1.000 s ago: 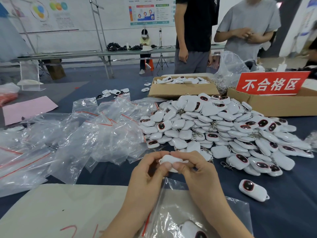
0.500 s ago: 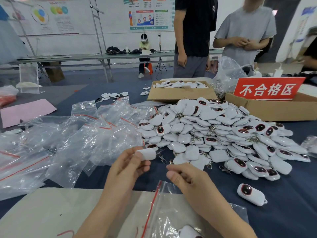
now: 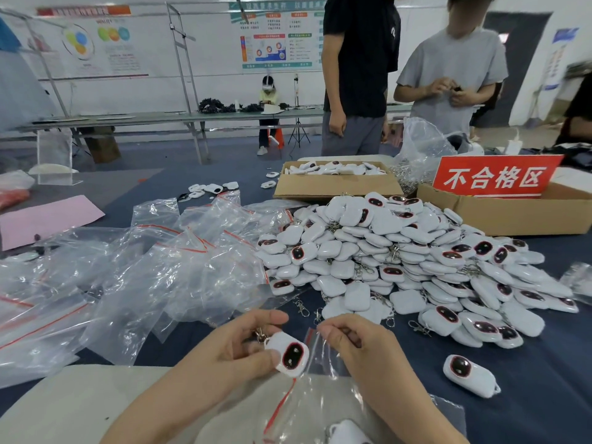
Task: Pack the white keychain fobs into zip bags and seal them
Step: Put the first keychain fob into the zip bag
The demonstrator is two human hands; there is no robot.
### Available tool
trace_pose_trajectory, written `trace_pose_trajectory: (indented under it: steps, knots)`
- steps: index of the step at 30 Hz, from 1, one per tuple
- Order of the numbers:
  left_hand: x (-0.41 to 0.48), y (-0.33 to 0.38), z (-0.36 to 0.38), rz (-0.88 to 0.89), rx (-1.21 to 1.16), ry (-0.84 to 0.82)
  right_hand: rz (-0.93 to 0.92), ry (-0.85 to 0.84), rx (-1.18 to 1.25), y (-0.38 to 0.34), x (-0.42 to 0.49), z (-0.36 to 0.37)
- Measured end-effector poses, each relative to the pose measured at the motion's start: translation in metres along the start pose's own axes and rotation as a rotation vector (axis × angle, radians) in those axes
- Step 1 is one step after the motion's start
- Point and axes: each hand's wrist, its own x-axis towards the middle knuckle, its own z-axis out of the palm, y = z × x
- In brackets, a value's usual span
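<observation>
My left hand [image 3: 237, 342] pinches a white keychain fob [image 3: 290, 354] with a dark red-rimmed face and a metal clasp, right at the mouth of a clear zip bag [image 3: 307, 398]. My right hand [image 3: 355, 344] pinches the bag's upper edge and holds it up. Another white fob [image 3: 347, 432] lies inside the bag near the bottom edge. A big heap of white fobs [image 3: 413, 261] covers the blue table beyond my hands. One lone fob [image 3: 469, 374] lies to the right.
A pile of empty zip bags [image 3: 134, 280] with red strips lies at left. Two cardboard boxes [image 3: 336, 185] [image 3: 512, 216] stand behind the heap, one with a red sign [image 3: 495, 177]. Two people stand beyond them. A pink sheet [image 3: 45, 219] lies far left, a beige mat [image 3: 73, 408] near me.
My left hand carried the fob back from the heap's edge to the bag mouth and turned its dark face up. My right hand took hold of the bag's edge and lifted it.
</observation>
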Motion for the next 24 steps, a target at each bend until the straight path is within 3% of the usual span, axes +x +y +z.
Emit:
trace_pose_trajectory:
  steps: [3,7,14,24]
  knots:
    - [0.002,0.001,0.005,-0.009,0.112,0.018,0.006,0.054,0.034,0.002,0.000,-0.001]
    - [0.004,0.002,0.005,-0.006,0.159,0.138,0.015,0.006,0.066,0.000,0.000,-0.003]
    - [0.006,0.004,0.019,-0.068,0.024,0.026,0.062,-0.024,0.121,0.000,0.002,-0.003]
    - [0.004,0.001,0.045,-0.024,0.179,-0.055,0.117,-0.007,0.246,-0.003,0.004,-0.007]
